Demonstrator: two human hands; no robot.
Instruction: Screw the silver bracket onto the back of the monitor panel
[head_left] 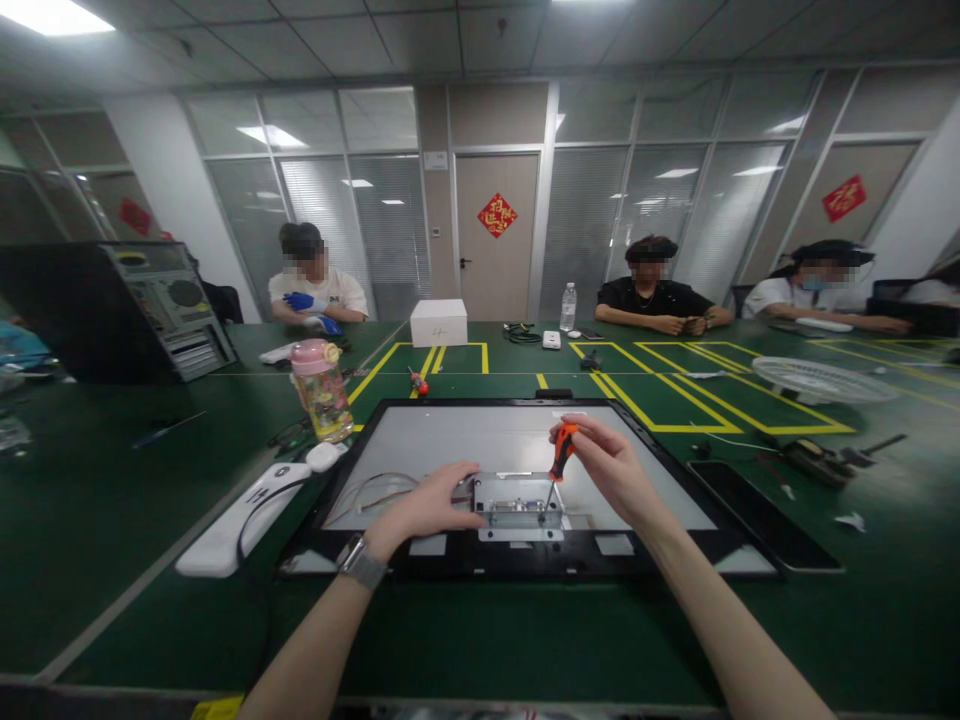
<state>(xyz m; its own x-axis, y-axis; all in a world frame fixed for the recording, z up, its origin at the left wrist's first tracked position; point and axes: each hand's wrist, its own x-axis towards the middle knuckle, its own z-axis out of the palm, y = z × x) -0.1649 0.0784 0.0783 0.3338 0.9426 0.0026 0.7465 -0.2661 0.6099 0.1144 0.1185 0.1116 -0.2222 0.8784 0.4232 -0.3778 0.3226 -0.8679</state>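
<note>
A screwdriver point(564, 452) with an orange and black handle stands nearly upright in my right hand point(606, 462), its handle pinched between fingertips and thumb. Its shaft reaches down to the front right part of a silver metal bracket point(519, 535) that carries a small circuit board. Thumb and fingers of my left hand point(427, 505) grip the bracket's left end. Under both hands lies a black-framed display panel point(450, 430), its pale back facing up. Thin wires point(367, 490) curve across the panel left of the bracket. The screwdriver's tip is too small to make out clearly.
Left of the panel are a white power strip point(244, 520) with a cable and a pink-lidded bottle point(321, 390). A black phone-like slab point(761, 515) and a handheld tool point(821, 465) lie right. A white box point(439, 323) stands beyond. Several people sit opposite.
</note>
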